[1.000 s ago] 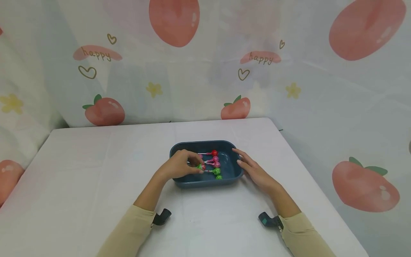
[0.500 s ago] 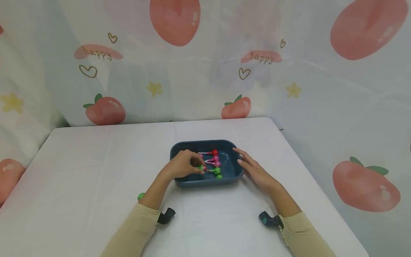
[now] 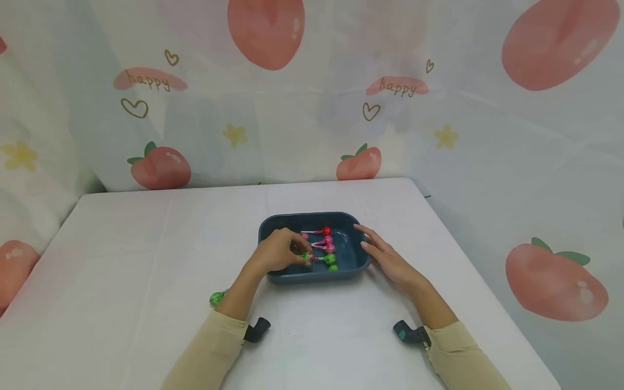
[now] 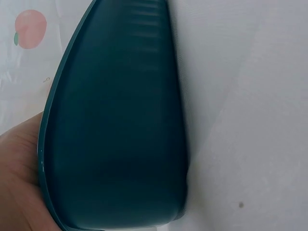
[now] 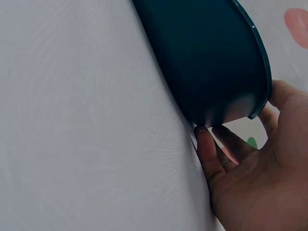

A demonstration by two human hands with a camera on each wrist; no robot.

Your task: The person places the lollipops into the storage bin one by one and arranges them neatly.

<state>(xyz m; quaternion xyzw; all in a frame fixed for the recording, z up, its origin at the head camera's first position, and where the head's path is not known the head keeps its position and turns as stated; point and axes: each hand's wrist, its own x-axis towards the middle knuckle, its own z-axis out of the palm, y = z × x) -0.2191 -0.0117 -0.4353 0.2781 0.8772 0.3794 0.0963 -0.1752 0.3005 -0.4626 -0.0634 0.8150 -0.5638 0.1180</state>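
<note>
A dark blue tray [image 3: 312, 278] sits on the table, with several wrapped lollipops in it. My left hand [image 3: 279, 251] reaches over its left end and pinches a green-and-red lollipop [image 3: 309, 257] between thumb and fingers, low inside. Beside it lie a red lollipop [image 3: 326, 231], pink ones [image 3: 330, 248] and green ones [image 3: 330, 259], heads to the right. The left hand hides the tray's left part. My right hand [image 3: 390, 262] holds the right end. In the right wrist view its upper fingers meet the rim and its lower fingertips [image 5: 206, 139] touch the wall's lower edge.
A green-wrapped candy [image 3: 216, 298] lies on the table, partly behind the left forearm. White cloth covers the table [image 3: 146, 271], whose right edge runs past the right forearm. A patterned curtain [image 3: 292, 124] hangs behind.
My left hand has shifted slightly right, together with the pinched lollipop. The left forearm moved right too, uncovering the green candy on the table. My right hand stays at the tray's end.
</note>
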